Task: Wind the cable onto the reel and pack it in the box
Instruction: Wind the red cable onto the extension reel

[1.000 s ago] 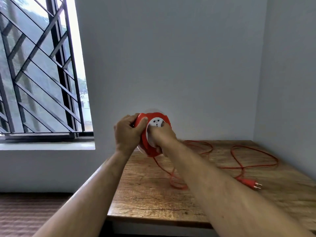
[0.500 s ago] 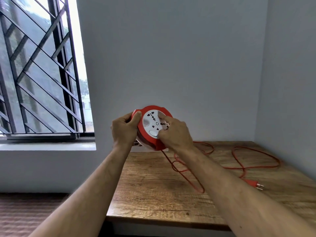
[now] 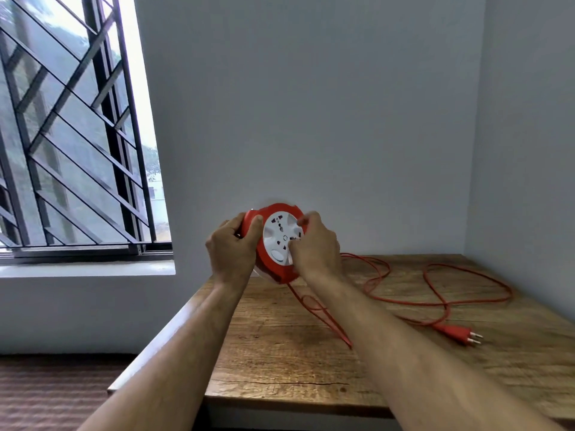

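Cable [image 3: 404, 301] loops shrink on the counter [image 3: 280, 353] as the right hand [image 3: 314, 244], fingers curled on the white hub, has cranked the reel [image 3: 280, 241] round; left hand [image 3: 231, 247] grips its 9 o'clock rim. Winding continues, plug [image 3: 457, 332] far out.

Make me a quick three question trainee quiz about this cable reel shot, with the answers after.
1. True or false: the plug lies on the table.
2. Which hand grips the reel's red rim? A left B right
3. Fill in: loose cable lies to the reel's ____.

Key: 1 true. 2 A. 3 right.
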Demonstrator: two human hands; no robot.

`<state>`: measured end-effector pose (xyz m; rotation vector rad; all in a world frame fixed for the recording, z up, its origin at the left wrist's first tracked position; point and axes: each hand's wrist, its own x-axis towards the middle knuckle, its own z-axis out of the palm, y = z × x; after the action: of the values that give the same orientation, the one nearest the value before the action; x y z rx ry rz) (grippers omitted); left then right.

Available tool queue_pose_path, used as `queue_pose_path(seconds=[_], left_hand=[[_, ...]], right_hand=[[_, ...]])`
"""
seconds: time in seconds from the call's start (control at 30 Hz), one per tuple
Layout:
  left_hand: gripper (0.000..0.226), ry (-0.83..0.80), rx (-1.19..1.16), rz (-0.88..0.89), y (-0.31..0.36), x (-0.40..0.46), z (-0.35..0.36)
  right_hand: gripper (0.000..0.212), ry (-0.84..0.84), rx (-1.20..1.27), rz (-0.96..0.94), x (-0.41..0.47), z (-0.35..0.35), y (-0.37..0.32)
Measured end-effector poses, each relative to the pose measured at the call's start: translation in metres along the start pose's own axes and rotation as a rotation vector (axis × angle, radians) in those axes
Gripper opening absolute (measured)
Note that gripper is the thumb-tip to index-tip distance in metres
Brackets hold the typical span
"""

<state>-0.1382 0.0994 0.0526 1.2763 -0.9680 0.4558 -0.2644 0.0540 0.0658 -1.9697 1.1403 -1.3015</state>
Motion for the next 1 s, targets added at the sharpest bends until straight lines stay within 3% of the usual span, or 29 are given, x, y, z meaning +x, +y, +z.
queue_pose_path(seconds=[0.07, 0.13, 0.2, 0.33, 0.5, 0.57, 0.6, 0.7, 0.77, 0.83, 0.9, 1.0], left_hand=[[0.032, -0.045, -0.016, -0.044, -0.003, 0.003, -0.002], [0.029, -0.08, -0.073, -0.116, -0.005, 0.007, -0.006], [0.029, -0.137, -0.129, -0.186, -0.009, 0.014, -0.011], [0.029, -0.286, -0.157, -0.207, -0.007, 0.02, -0.012], [0.031, -0.2, -0.15, -0.113, 0.001, 0.013, -0.004], [0.036, -0.127, -0.112, -0.023, 0.004, 0.008, -0.002], [0.036, -0.085, -0.091, 0.02, 0.006, 0.005, 0.0], [0.029, 0.009, -0.012, 0.131, 0.012, -0.01, 0.005], [0.028, 0.022, 0.048, 0.184, 0.012, -0.021, 0.006], [0.031, 0.028, 0.064, 0.189, 0.007, -0.022, 0.005], [0.035, 0.066, 0.008, 0.103, 0.002, -0.017, 0.001], [0.037, 0.114, -0.1, -0.05, 0.004, -0.011, -0.001]], right_hand=[[0.037, -0.051, -0.352, -0.441, 0.001, -0.009, 0.005], [0.049, -0.19, -0.594, -0.688, 0.005, -0.017, 0.01], [0.056, -0.265, -0.787, -0.778, 0.016, -0.021, 0.017], [0.059, -0.353, -0.909, -0.828, 0.024, -0.028, 0.018], [0.06, -0.186, -0.972, -1.008, 0.025, -0.03, 0.019], [0.064, -0.122, -0.767, -0.859, 0.019, -0.026, 0.02], [0.066, -0.1, -0.599, -0.675, 0.015, -0.019, 0.019], [0.067, -0.195, 0.112, 0.148, 0.008, 0.002, -0.004], [0.042, -0.336, 0.514, 0.55, 0.011, 0.0, -0.017], [0.026, -0.449, 0.697, 0.588, 0.01, -0.009, -0.017], [0.023, -0.461, 0.698, 0.442, 0.007, -0.016, -0.01], [0.023, -0.215, 0.251, -0.033, 0.006, -0.017, 0.008]])
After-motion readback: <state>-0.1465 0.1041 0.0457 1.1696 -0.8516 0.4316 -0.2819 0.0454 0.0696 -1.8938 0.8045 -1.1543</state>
